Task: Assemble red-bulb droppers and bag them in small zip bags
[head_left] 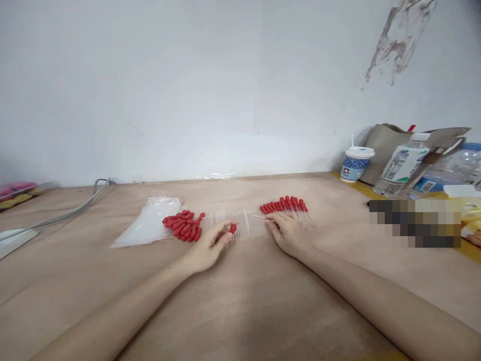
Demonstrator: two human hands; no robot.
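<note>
My left hand (pixel 211 244) rests on the brown table (pixel 240 301) with its fingers pinched round a small red rubber bulb (pixel 233 228). A heap of loose red bulbs (pixel 184 224) lies just left of it. My right hand (pixel 287 233) is curled over a thin clear glass tube (pixel 259 217) at the near end of a row of finished droppers with red bulbs (pixel 285 204). Between the hands lies a band of bare clear glass tubes (pixel 240 223).
A clear plastic bag (pixel 150 225) lies left of the bulbs. A grey cable (pixel 67 213) runs along the left. At the right back stand a lidded paper cup (pixel 355 164), a plastic bottle (pixel 400 168), a grey bag (pixel 391 143) and other clutter.
</note>
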